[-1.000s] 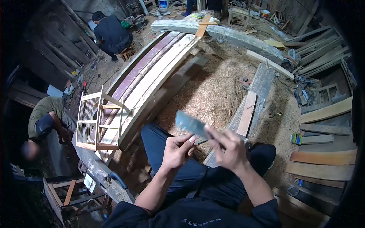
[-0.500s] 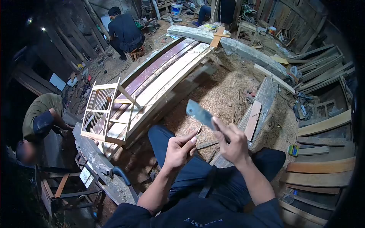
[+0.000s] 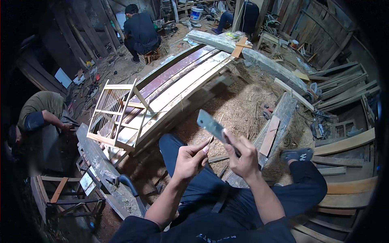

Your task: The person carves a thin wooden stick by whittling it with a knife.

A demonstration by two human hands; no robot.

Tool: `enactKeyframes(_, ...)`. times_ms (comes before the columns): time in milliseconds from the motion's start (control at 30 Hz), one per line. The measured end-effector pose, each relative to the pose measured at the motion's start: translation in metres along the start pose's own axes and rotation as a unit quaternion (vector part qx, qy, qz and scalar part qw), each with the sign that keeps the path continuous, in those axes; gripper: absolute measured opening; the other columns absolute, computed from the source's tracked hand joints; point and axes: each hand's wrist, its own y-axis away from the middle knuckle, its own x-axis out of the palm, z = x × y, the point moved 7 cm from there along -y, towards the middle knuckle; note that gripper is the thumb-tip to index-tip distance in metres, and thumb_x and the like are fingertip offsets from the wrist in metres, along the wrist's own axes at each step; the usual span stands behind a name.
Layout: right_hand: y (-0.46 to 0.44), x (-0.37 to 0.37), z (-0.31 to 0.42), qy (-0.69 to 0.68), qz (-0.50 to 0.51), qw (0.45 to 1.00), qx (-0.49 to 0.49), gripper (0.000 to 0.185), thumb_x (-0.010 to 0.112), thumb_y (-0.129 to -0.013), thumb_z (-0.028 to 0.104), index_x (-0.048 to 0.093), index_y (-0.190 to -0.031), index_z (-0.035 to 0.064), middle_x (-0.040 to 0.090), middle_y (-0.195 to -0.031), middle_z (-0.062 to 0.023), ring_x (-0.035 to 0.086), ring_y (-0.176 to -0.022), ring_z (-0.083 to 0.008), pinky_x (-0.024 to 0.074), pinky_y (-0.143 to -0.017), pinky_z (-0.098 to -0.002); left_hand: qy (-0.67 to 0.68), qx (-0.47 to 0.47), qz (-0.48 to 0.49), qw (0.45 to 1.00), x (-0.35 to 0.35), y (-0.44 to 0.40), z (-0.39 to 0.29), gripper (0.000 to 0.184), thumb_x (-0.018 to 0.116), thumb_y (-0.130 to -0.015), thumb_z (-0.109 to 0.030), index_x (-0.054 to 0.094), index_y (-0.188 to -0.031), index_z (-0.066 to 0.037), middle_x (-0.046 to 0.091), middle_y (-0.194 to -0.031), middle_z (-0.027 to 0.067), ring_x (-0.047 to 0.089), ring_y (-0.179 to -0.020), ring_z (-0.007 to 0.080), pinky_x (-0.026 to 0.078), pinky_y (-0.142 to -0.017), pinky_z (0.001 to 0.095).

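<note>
To the right of the long pale wooden plank (image 3: 194, 79), the right hand (image 3: 244, 156) has its fingers closed firmly around the lower end of a broad grey metal blade (image 3: 210, 123). The left hand (image 3: 188, 163), right of the plank's near end, pinches a thin brown strip (image 3: 211, 139) between thumb and forefinger; strip-to-blade contact cannot be determined.

I'm in a woodworking workshop: wood shavings (image 3: 239, 97) lie thick before me, long planks (image 3: 190, 84) stretch ahead, cut boards (image 3: 344, 143) line my right, and a slatted wooden frame (image 3: 120, 115) sits at my left
</note>
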Motion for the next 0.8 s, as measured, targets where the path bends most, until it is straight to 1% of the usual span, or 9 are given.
enactKeyframes(67, 0.003, 0.005, 0.013, -0.007, 0.006, 1.000, -0.029, 0.041, 0.068, -0.092, 0.025, 0.067, -0.133, 0.0185, 0.063, -0.079, -0.0125, 0.065, -0.065, -0.0289, 0.0535, -0.059, -0.0405, -0.034, -0.035, -0.009, 0.999, -0.007, 0.003, -0.001, 0.029, 0.062, -0.101, -0.013, 0.067, -0.127, -0.002, 0.054, -0.060, -0.0006, 0.041, -0.043, 0.0042, 0.030, -0.038, 0.0215)
enactKeyframes(133, 0.004, 0.013, 0.017, -0.026, 0.058, 0.998, -0.020, 0.040, 0.067, -0.093, 0.024, 0.067, -0.133, 0.0174, 0.063, -0.079, -0.0133, 0.065, -0.066, -0.0291, 0.0529, -0.060, -0.0407, -0.043, -0.021, -0.017, 0.999, -0.008, 0.003, -0.004, 0.028, 0.062, -0.101, -0.013, 0.068, -0.126, -0.001, 0.055, -0.059, -0.0007, 0.041, -0.042, 0.0043, 0.031, -0.038, 0.0215)
enactKeyframes(467, -0.008, 0.006, 0.016, -0.039, 0.029, 0.998, -0.035, 0.043, 0.069, -0.091, 0.021, 0.066, -0.133, 0.0145, 0.061, -0.078, -0.0129, 0.064, -0.066, -0.0291, 0.0510, -0.059, -0.0397, -0.085, -0.006, -0.079, 0.993, -0.003, 0.009, -0.019, 0.022, 0.064, -0.100, -0.017, 0.073, -0.111, 0.000, 0.056, -0.059, -0.0011, 0.044, -0.042, 0.0035, 0.031, -0.037, 0.0219)
enactKeyframes(567, -0.004, 0.013, 0.026, -0.047, 0.094, 0.992, -0.065, 0.042, 0.068, -0.092, 0.019, 0.066, -0.134, 0.0148, 0.062, -0.079, -0.0136, 0.064, -0.065, -0.0289, 0.0513, -0.059, -0.0401, -0.089, 0.014, -0.059, 0.994, -0.007, 0.011, -0.018, 0.024, 0.065, -0.100, -0.019, 0.072, -0.115, -0.001, 0.056, -0.059, -0.0019, 0.044, -0.042, 0.0031, 0.031, -0.037, 0.0219)
enactKeyframes(600, -0.004, 0.014, 0.024, -0.051, 0.097, 0.991, -0.080, 0.043, 0.068, -0.092, 0.019, 0.066, -0.134, 0.0157, 0.063, -0.080, -0.0139, 0.065, -0.065, -0.0287, 0.0515, -0.059, -0.0400, -0.084, 0.009, -0.068, 0.994, -0.001, 0.016, -0.027, 0.021, 0.064, -0.100, -0.016, 0.073, -0.111, 0.000, 0.056, -0.059, -0.0020, 0.045, -0.042, 0.0033, 0.031, -0.037, 0.0218)
enactKeyframes(667, -0.016, 0.009, 0.011, -0.064, 0.047, 0.996, -0.032, 0.045, 0.070, -0.090, 0.021, 0.065, -0.135, 0.0187, 0.063, -0.080, -0.0143, 0.065, -0.064, -0.0287, 0.0522, -0.059, -0.0391, -0.076, 0.007, -0.085, 0.993, 0.002, 0.022, -0.031, 0.019, 0.063, -0.100, -0.014, 0.073, -0.106, 0.000, 0.056, -0.059, -0.0021, 0.045, -0.042, 0.0034, 0.031, -0.037, 0.0217)
enactKeyframes(733, -0.018, 0.011, 0.020, -0.074, 0.049, 0.995, -0.044, 0.046, 0.071, -0.089, 0.023, 0.065, -0.135, 0.0214, 0.062, -0.079, -0.0144, 0.065, -0.064, -0.0292, 0.0522, -0.059, -0.0395, -0.044, 0.015, -0.108, 0.993, 0.001, 0.026, -0.033, 0.015, 0.061, -0.098, -0.009, 0.073, -0.094, 0.000, 0.057, -0.059, -0.0018, 0.046, -0.042, 0.0038, 0.032, -0.037, 0.0217)
enactKeyframes(767, -0.013, 0.017, 0.030, -0.071, 0.102, 0.990, -0.068, 0.045, 0.070, -0.090, 0.024, 0.066, -0.134, 0.0214, 0.063, -0.079, -0.0144, 0.065, -0.064, -0.0292, 0.0521, -0.059, -0.0399, -0.066, 0.026, -0.104, 0.992, -0.009, 0.028, -0.025, 0.016, 0.059, -0.095, -0.005, 0.070, -0.084, -0.001, 0.057, -0.059, -0.0017, 0.046, -0.043, 0.0037, 0.032, -0.038, 0.0219)
enactKeyframes(800, -0.009, 0.021, 0.039, -0.069, 0.156, 0.981, -0.092, 0.044, 0.069, -0.090, 0.024, 0.066, -0.134, 0.0215, 0.063, -0.079, -0.0145, 0.065, -0.065, -0.0293, 0.0519, -0.059, -0.0404, -0.066, 0.029, -0.114, 0.991, -0.014, 0.029, -0.021, 0.016, 0.059, -0.095, -0.005, 0.070, -0.084, -0.001, 0.057, -0.059, -0.0017, 0.046, -0.043, 0.0037, 0.032, -0.038, 0.0219)
